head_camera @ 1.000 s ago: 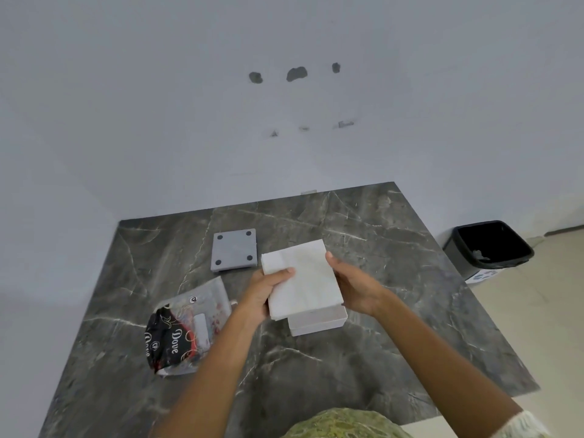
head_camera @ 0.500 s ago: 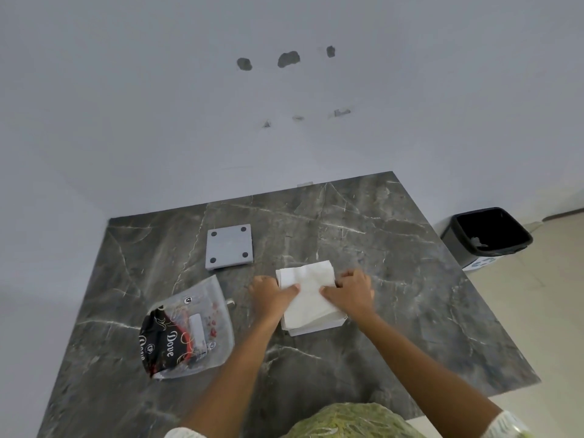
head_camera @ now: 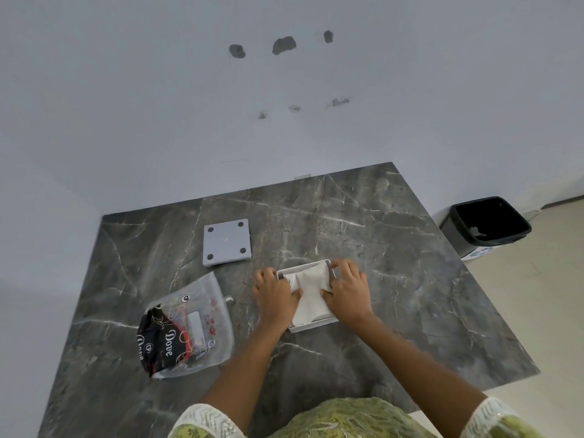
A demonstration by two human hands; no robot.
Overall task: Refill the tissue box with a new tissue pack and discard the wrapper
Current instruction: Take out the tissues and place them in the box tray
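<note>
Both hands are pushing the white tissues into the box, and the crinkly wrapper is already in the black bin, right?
Not quite. In the head view the wrapper lies on the table, left of the box, not in the bin. Both hands do press the tissues in.

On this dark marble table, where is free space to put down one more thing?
The dark marble table is bare right of the white tissue box, along the far edge behind the grey square lid, and at the near left corner. It is crowded between the lid, the clear printed wrapper and the box.
</note>
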